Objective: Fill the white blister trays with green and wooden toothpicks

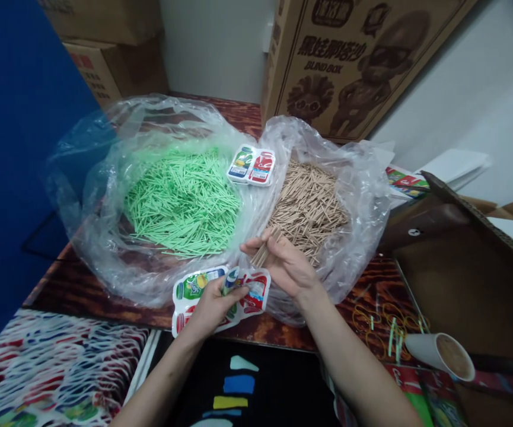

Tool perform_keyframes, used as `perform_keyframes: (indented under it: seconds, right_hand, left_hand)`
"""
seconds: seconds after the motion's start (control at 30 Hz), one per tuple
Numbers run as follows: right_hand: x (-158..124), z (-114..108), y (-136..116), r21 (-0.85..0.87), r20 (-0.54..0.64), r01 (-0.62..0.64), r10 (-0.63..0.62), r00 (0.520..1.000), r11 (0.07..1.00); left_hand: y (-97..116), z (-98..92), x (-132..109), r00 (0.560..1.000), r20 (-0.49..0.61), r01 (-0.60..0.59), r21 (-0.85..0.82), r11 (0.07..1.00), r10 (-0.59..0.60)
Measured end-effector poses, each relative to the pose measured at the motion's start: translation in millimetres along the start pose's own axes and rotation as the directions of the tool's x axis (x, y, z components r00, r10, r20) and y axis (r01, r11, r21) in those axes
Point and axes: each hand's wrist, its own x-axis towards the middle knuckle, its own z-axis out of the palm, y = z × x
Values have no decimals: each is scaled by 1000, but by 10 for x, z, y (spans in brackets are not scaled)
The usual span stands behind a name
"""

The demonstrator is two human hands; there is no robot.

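My left hand [214, 308] is closed on printed cards [196, 284] with green and red soda-jar pictures. A small blue-and-white piece [230, 280] stands up by its thumb; its kind is unclear. My right hand [289, 267] is partly curled, palm up, around several thin brown sticks [260, 255]. It sits at the near edge of a clear plastic bag [363, 196] that holds a heap of brown sticks [307, 204]. To the left, another clear bag [91, 237] holds a heap of light green sticks [185, 204]. A stack of jar-printed cards [251, 165] rests between the two heaps.
Cardboard boxes [327, 71] stand behind the wooden table [60, 290]. At right are an open carton [470, 279], a tipped paper cup [443, 356], rubber bands [374, 338] and loose green sticks. Stacked printed sheets [51, 367] lie at front left.
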Motion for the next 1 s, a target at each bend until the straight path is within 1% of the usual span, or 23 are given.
perform_keyframes:
  seconds: [0.07, 0.17, 0.23, 0.3, 0.4, 0.47, 0.53, 0.67, 0.73, 0.8, 0.87, 0.93, 1.0]
  right_hand:
    - [-15, -3, 26, 15, -11, -44, 44, 999, 999]
    - [-61, -6, 52, 8, -72, -90, 90, 993, 996]
    - [-89, 3, 53, -15, -116, -93, 90, 989, 996]
    - [-105, 21, 43, -31, -158, -58, 52, 986, 998]
    - [-109, 45, 24, 14, -194, -8, 10, 981, 1000]
    - [-107, 48, 24, 69, -195, -20, 33, 980, 997]
    - [-105, 36, 39, 110, -193, -58, 79, 978, 992]
    - [-116, -11, 103, 113, -226, -103, 126, 966, 988]
    - [-138, -22, 132, 52, -239, -99, 109, 965, 994]
    - [-175, -16, 144, -68, -222, -80, 64, 973, 994]
    - [-224, 2, 134, -210, -146, -82, 51, 988, 974]
    - [-277, 26, 101, -348, -58, -91, 76, 995, 933]
    - [-325, 51, 52, -454, -25, -65, 61, 998, 888]
  left_hand:
    - [-6, -10, 1, 1000, 8, 8, -44, 999, -7]
    - [-15, -32, 6, 1000, -5, -12, -52, 999, 11]
    - [-9, -40, 8, 999, -24, -39, 9, 999, 39]
    - [8, -37, 8, 997, -34, -61, 102, 993, 64]
    - [39, -21, 5, 997, -23, -65, 177, 982, 70]
    - [53, -13, 3, 999, -9, -51, 161, 986, 53]
    - [57, -12, -1, 999, 8, -38, 131, 991, 37]
    - [39, -21, -9, 999, 28, -24, 100, 995, 21]
    - [26, -22, -11, 999, 28, -18, 91, 996, 15]
    - [23, -18, -11, 999, 29, -19, 71, 997, 17]
    - [39, -13, -8, 999, 9, -46, 75, 996, 45]
    - [74, -14, -6, 995, -33, -93, 125, 988, 98]
    - [115, -22, -6, 984, -82, -142, 196, 970, 161]
